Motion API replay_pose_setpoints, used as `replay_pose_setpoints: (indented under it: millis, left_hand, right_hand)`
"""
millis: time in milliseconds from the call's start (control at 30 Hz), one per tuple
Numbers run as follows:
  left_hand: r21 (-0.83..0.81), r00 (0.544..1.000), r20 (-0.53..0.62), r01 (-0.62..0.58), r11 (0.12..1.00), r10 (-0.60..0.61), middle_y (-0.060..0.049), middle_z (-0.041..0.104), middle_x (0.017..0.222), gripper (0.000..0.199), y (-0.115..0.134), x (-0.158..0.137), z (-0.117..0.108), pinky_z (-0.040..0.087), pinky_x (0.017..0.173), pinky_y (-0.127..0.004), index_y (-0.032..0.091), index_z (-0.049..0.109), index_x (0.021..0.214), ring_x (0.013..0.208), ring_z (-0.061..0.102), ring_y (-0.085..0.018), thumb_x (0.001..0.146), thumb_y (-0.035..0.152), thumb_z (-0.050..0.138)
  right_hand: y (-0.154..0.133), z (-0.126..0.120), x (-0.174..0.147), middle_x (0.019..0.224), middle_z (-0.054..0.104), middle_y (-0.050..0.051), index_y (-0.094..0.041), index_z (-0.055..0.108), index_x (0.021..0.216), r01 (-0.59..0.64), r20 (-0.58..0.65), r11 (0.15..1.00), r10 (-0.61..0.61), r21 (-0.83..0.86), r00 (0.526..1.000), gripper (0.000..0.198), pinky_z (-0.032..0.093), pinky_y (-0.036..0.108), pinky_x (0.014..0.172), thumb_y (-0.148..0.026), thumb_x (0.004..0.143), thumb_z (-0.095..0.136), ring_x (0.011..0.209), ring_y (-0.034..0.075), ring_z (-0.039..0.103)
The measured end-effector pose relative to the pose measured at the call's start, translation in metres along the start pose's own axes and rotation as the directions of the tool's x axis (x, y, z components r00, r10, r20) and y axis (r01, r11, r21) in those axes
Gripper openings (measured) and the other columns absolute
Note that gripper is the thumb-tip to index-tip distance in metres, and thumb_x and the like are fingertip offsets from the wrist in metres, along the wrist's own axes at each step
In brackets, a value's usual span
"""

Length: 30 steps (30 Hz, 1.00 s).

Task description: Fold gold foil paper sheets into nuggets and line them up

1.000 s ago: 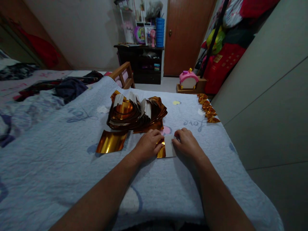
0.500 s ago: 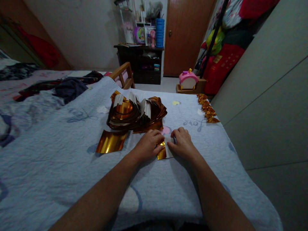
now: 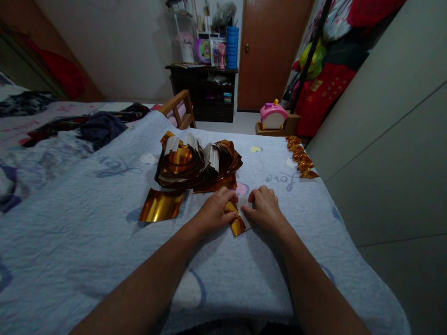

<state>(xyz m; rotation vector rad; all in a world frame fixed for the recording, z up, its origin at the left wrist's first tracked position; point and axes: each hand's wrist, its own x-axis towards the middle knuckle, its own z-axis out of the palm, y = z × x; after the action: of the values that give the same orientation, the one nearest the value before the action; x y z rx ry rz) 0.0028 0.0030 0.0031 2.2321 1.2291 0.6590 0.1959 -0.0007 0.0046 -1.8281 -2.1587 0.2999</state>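
Note:
A gold foil paper (image 3: 238,225) lies on the bed between my hands, partly folded so its gold side shows on the left and its whitish back on the right. My left hand (image 3: 218,207) pinches the gold folded edge between thumb and fingers. Over the pale right part, my right hand (image 3: 264,207) has its thumb and curled fingers closed on the paper's edge. Just beyond my hands sits a thick bent stack of gold foil papers (image 3: 179,160). One loose gold sheet (image 3: 162,205) lies left of my left hand.
Several folded gold foil pieces (image 3: 301,158) stand in a row at the bed's far right edge. A pale blue quilt (image 3: 104,251) covers the surface. Clothes (image 3: 101,128) lie at the left. Past the far edge are a wooden chair (image 3: 179,109) and a pink toy (image 3: 273,116).
The foil paper between my hands has turned slightly, its near gold corner shifting right and toward me. My hands have barely moved.

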Motion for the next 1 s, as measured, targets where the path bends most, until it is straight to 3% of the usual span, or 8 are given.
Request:
replay_pose_setpoints:
  millis: [133, 300, 467, 533, 600, 700, 867, 1000]
  left_hand:
    - [-0.078, 1.000, -0.029, -0.008, 0.997, 0.005, -0.001, 0.056, 0.097, 0.027, 0.001, 0.001, 0.000, 0.048, 0.080, -0.030, 0.021, 0.061, 0.097, 0.091, 0.059, -0.018, 0.074, 0.009, 0.069]
    - [-0.223, 0.999, -0.046, -0.007, 0.975, -0.003, -0.002, 0.060, 0.094, 0.021, 0.002, 0.003, 0.001, 0.049, 0.082, -0.031, 0.020, 0.064, 0.091, 0.092, 0.062, -0.018, 0.077, 0.005, 0.062]
    - [-0.258, 0.998, -0.061, -0.007, 0.966, -0.009, -0.002, 0.063, 0.086, 0.013, 0.003, 0.005, 0.005, 0.050, 0.079, -0.030, 0.019, 0.067, 0.081, 0.086, 0.064, -0.018, 0.080, 0.008, 0.059]
    - [-0.221, 0.998, -0.064, -0.011, 0.975, -0.003, -0.002, 0.065, 0.086, 0.014, 0.005, 0.006, 0.007, 0.050, 0.080, -0.030, 0.019, 0.068, 0.082, 0.086, 0.064, -0.018, 0.081, 0.008, 0.060]
    - [-0.172, 0.998, -0.063, -0.002, 0.985, -0.009, -0.003, 0.067, 0.087, 0.015, 0.006, 0.006, 0.009, 0.050, 0.081, -0.031, 0.018, 0.070, 0.083, 0.086, 0.064, -0.018, 0.083, 0.008, 0.060]
    - [-0.105, 0.997, -0.067, 0.020, 0.994, -0.027, -0.003, 0.068, 0.088, 0.014, 0.008, 0.007, 0.010, 0.050, 0.082, -0.031, 0.019, 0.072, 0.086, 0.087, 0.065, -0.018, 0.083, 0.010, 0.061]
    - [-0.125, 0.990, -0.106, 0.075, 0.989, -0.089, -0.004, 0.071, 0.091, 0.016, 0.008, 0.007, 0.008, 0.052, 0.082, -0.031, 0.019, 0.075, 0.090, 0.087, 0.066, -0.019, 0.085, 0.013, 0.061]
    - [-0.270, 0.960, -0.195, 0.143, 0.952, -0.200, -0.007, 0.075, 0.099, 0.020, 0.002, 0.010, 0.009, 0.054, 0.088, -0.034, 0.018, 0.076, 0.096, 0.093, 0.070, -0.021, 0.084, 0.016, 0.060]
  right_hand:
    - [0.002, 0.004, 0.001, 0.104, 0.060, 0.012, -0.018, 0.065, 0.100, 0.025, -0.031, 0.997, -0.023, 0.068, 0.999, 0.026, 0.039, 0.039, 0.084, -0.035, 0.080, 0.069, 0.099, 0.029, 0.051]
    - [0.004, 0.004, 0.004, 0.099, 0.060, 0.010, -0.019, 0.063, 0.092, 0.057, -0.043, 0.983, -0.051, 0.175, 0.998, 0.015, 0.040, 0.036, 0.081, -0.031, 0.084, 0.064, 0.096, 0.026, 0.053]
    - [0.002, -0.002, 0.006, 0.077, 0.058, 0.002, -0.021, 0.054, 0.077, 0.001, 0.027, 0.924, -0.013, 0.383, 1.000, 0.010, 0.039, 0.030, 0.068, -0.023, 0.087, 0.053, 0.072, 0.018, 0.052]
    - [0.001, -0.003, 0.006, 0.079, 0.059, 0.002, -0.021, 0.054, 0.081, 0.003, -0.024, 0.916, 0.007, 0.402, 1.000, 0.003, 0.040, 0.031, 0.069, -0.021, 0.084, 0.053, 0.073, 0.018, 0.053]
    - [0.001, -0.005, 0.005, 0.089, 0.059, 0.005, -0.021, 0.055, 0.088, 0.053, -0.141, 0.921, 0.002, 0.385, 0.990, 0.008, 0.043, 0.032, 0.074, -0.018, 0.080, 0.055, 0.082, 0.020, 0.054]
    - [0.000, -0.008, 0.004, 0.096, 0.058, 0.007, -0.021, 0.055, 0.089, 0.186, -0.216, 0.914, -0.112, 0.361, 0.970, 0.013, 0.044, 0.035, 0.082, -0.015, 0.079, 0.057, 0.091, 0.022, 0.054]
    - [-0.007, -0.017, -0.002, 0.096, 0.059, 0.004, -0.022, 0.059, 0.083, 0.339, -0.016, 0.869, -0.357, 0.359, 0.934, 0.012, 0.042, 0.036, 0.089, -0.011, 0.080, 0.063, 0.097, 0.021, 0.053]
    - [-0.011, -0.022, -0.008, 0.106, 0.058, 0.007, -0.021, 0.060, 0.091, 0.347, 0.165, 0.888, -0.407, 0.301, 0.899, 0.022, 0.042, 0.038, 0.091, -0.018, 0.074, 0.074, 0.102, 0.024, 0.051]
